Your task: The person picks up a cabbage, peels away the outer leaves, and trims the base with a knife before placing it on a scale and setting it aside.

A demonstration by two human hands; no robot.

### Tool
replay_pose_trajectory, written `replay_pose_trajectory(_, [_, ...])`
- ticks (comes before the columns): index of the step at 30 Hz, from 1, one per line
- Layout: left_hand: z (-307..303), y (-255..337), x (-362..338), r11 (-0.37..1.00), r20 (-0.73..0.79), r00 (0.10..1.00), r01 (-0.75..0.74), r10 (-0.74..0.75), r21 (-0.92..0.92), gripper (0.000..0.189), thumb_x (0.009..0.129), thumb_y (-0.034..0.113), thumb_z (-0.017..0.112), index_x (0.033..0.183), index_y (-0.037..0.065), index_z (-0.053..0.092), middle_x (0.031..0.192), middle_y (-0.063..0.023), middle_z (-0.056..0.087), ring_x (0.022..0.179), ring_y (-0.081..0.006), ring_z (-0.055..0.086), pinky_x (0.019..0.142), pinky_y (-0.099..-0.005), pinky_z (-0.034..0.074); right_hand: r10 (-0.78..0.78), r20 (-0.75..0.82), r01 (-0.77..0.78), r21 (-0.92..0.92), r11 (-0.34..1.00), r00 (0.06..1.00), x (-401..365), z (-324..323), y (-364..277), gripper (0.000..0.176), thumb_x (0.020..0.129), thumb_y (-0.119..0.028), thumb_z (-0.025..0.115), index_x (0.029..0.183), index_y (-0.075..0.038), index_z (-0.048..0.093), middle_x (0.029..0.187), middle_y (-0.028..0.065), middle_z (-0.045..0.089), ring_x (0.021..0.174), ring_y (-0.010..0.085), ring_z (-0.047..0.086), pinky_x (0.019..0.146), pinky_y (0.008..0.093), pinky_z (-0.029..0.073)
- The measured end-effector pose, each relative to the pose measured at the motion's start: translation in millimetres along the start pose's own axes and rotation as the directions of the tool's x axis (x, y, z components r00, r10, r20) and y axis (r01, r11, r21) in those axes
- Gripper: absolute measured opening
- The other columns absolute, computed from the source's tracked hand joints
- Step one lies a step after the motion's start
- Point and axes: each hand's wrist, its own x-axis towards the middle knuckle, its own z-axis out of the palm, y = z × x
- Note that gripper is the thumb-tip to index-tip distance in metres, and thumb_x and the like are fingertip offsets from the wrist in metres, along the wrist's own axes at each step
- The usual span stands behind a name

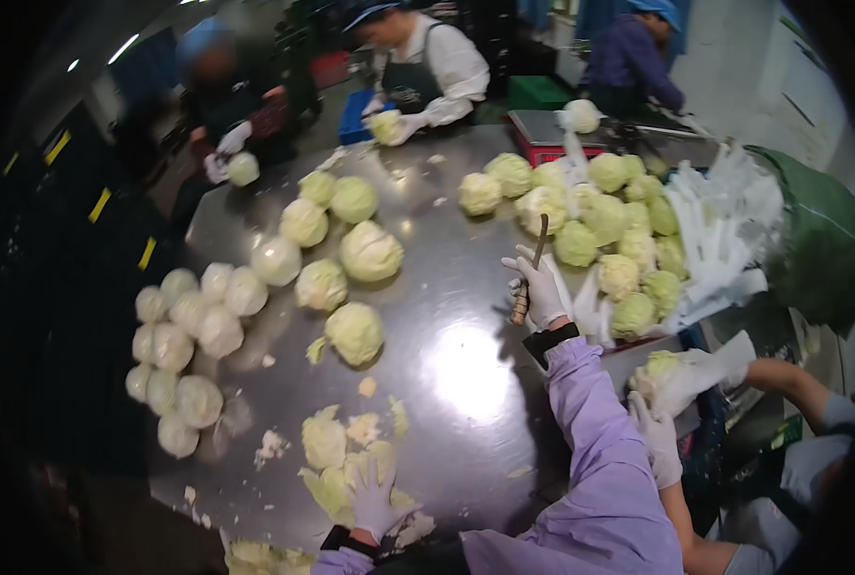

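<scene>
My right hand (540, 290), gloved in white, is closed round the wrapped handle of a knife (541, 240) whose dark, narrow blade points up and away. On loose cabbage leaves (324, 438) near the table's front edge lies my left hand (377, 498), gloved, its fingers spread and holding nothing. Leaf scraps and pale crumbs lie around it. Beyond the leaves, a trimmed cabbage (354, 333) rests on the metal table (447, 278), with several more behind it. To the right of the knife is a pile of cabbages (603, 218).
Wrapped cabbages (172, 346) cover the table's left side. White net sleeves (715, 230) lie at the right, near a red scale (543, 153). A co-worker's gloved hands (656, 436) hold a cabbage close on my right. Three people stand across the table.
</scene>
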Motion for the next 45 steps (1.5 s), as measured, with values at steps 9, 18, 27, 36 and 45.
replay_pose_trajectory(9, [9.0,-166.6,-117.8,0.770,-0.318,0.703,0.607,-0.636,-0.196,0.104,0.067,0.064,0.070,0.148,0.016,0.027,0.153,-0.0235,0.016,0.137,-0.0473,0.018,0.111,-0.0536,0.021,0.047,0.387,0.177,-0.521,0.835,0.921,8.6,166.0,155.1,0.080,0.075,-0.030,0.078,0.136,0.006,0.041,0.112,0.0161,0.062,0.095,0.0192,0.063,0.071,0.0276,0.053])
replay_pose_trajectory(18, [-41.2,-128.7,-124.2,0.691,-0.398,0.637,0.307,-0.660,-0.655,0.083,0.078,0.013,0.073,0.145,0.002,0.026,0.150,-0.0216,0.022,0.135,-0.0344,0.032,0.111,-0.0446,0.028,0.600,0.397,-0.541,-0.262,0.799,0.695,-56.4,156.5,171.8,0.049,0.086,-0.037,0.064,0.123,-0.005,0.054,0.078,0.0012,0.061,0.045,0.0066,0.045,0.040,0.0211,0.038])
replay_pose_trajectory(27, [-66.0,-5.6,-34.8,-0.243,-0.232,0.968,-0.249,-0.097,-0.938,0.077,0.086,0.014,0.059,0.149,0.004,0.014,0.147,-0.0170,0.031,0.136,-0.0288,0.034,0.111,-0.0428,0.029,0.592,0.730,-0.744,-0.174,0.645,0.342,-247.3,136.4,167.4,0.044,0.096,-0.045,0.047,0.119,-0.009,0.053,0.083,-0.0006,0.058,0.066,0.0083,0.054,0.060,0.0229,0.044])
replay_pose_trajectory(36, [-41.2,-23.4,-90.4,-0.299,-0.110,0.968,-0.177,-0.227,-0.938,0.050,0.093,0.017,0.052,0.136,-0.003,0.037,0.126,-0.0162,0.054,0.111,-0.0241,0.058,0.094,-0.0363,0.049,0.683,0.507,-0.259,-0.669,0.697,0.527,-281.0,109.2,145.9,0.046,0.089,-0.017,0.063,0.127,0.002,0.045,0.094,0.0070,0.060,0.064,0.0096,0.058,0.053,0.0216,0.048])
replay_pose_trajectory(45, [-32.1,-7.2,-89.0,0.904,-0.361,0.892,0.110,-0.274,-0.414,0.091,0.066,0.045,0.080,0.131,-0.006,0.043,0.113,-0.0261,0.058,0.100,-0.0359,0.062,0.083,-0.0403,0.051,0.290,0.753,0.658,-0.658,0.366,0.591,-337.7,93.7,123.5,0.027,0.090,-0.021,0.053,0.114,-0.007,0.052,0.088,0.0192,0.063,0.073,0.0345,0.064,0.060,0.0420,0.052])
